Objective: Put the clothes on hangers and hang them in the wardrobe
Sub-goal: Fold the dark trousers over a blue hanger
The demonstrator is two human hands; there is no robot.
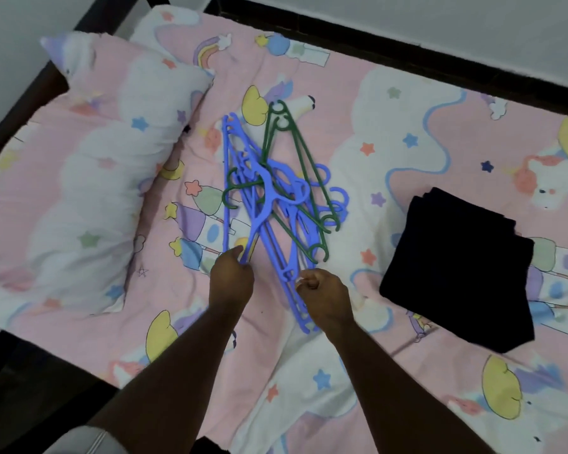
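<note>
Since hangers (pixel 276 204) lie tangled on bed (pixel 341 371), left hand (pixel 232 278) pinching one blue, right hand (pixel 323 298) curled w/ nothing clearly held, a pull prob drags others; clothes (pixel 459 276) folded nearby.

Both bare forearms extended forward from the lower edge of the view, converging slightly toward the hands. The left hand (pixel 232 278) was presented back-up, its fingers curled under and the thumb pinching a blue hanger (pixel 265 204) at its near end. The right hand (pixel 325 298) sat just beside it, fingers curled inward; whether it gripped anything could not be determined.
</note>
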